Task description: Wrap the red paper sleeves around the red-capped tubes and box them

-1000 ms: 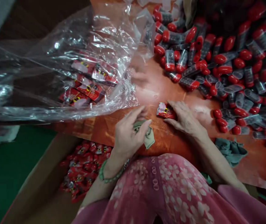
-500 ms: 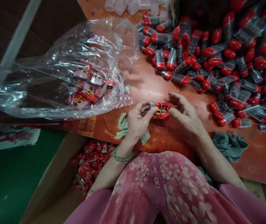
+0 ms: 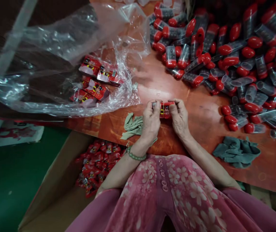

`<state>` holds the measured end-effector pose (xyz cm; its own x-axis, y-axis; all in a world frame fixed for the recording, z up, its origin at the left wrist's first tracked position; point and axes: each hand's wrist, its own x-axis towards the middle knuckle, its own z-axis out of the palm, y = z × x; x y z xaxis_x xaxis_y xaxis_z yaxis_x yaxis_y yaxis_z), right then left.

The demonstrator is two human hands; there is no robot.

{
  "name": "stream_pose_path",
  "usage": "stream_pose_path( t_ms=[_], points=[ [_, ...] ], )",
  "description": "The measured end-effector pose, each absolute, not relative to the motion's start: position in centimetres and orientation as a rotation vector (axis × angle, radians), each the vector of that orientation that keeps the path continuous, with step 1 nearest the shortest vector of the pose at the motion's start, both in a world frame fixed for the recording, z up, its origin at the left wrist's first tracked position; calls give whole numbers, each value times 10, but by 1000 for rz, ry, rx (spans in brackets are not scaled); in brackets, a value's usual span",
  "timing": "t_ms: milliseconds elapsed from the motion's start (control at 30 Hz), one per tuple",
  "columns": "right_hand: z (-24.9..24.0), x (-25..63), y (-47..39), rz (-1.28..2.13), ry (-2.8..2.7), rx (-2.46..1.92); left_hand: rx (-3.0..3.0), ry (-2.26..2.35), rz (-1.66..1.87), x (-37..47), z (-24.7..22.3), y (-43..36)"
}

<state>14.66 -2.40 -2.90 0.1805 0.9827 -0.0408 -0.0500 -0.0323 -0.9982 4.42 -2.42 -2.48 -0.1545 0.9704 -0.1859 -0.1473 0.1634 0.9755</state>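
Note:
A small red printed packet (image 3: 165, 110) is held level above the orange tabletop, close to its front edge. My left hand (image 3: 152, 120) grips the packet's left end between thumb and fingers, and a green bead bracelet circles that wrist. The right end is pinched by my right hand (image 3: 180, 118), its thumb on the near face. A light green cloth (image 3: 132, 125) lies just left of my left hand. Further left, several similar red packets (image 3: 96, 90) sit in a clear plastic bag (image 3: 125, 82).
Many clear tubes with red caps (image 3: 243, 81) are heaped at the right and back right. A dark green cloth (image 3: 237, 151) lies near the right front edge. Below the table's left front, a cardboard box (image 3: 53, 190) holds many red packets (image 3: 99, 166).
My right hand has closed on the packet's right end and moved in toward my left hand. The upper film of the plastic bag has shifted, showing its packets more clearly.

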Motion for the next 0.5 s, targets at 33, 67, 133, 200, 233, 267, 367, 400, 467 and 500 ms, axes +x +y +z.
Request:
stream_pose_path(
  t_ms=[33, 67, 133, 200, 233, 267, 367, 400, 467, 500],
  points=[
    [-29, 148, -25, 1166, -1036, -1249, 832, 1284, 1278, 43, -27, -21],
    [-30, 151, -26, 1205, -1047, -1230, 785, 1264, 1291, 41, -28, -18],
    [-31, 155, -26, 1244, -1062, -1230, 753, 1247, 1290, 38, -30, -15],
    [-31, 160, -26, 1258, -1084, -1255, 761, 1244, 1248, 36, -29, -16],
    [-30, 162, -26, 1275, -1091, -1267, 773, 1247, 1225, 36, -29, -16],
    [-28, 163, -26, 1302, -1094, -1277, 790, 1259, 1209, 36, -27, -17],
    [-20, 167, -24, 1403, -1086, -1297, 849, 1343, 1208, 36, -22, -17],
    [-16, 168, -23, 1427, -1085, -1303, 870, 1370, 1211, 36, -21, -16],
    [-6, 169, -20, 1455, -1106, -1313, 925, 1408, 1209, 37, -20, -14],
    [-2, 168, -18, 1451, -1132, -1326, 964, 1428, 1211, 37, -19, -13]
  ],
)
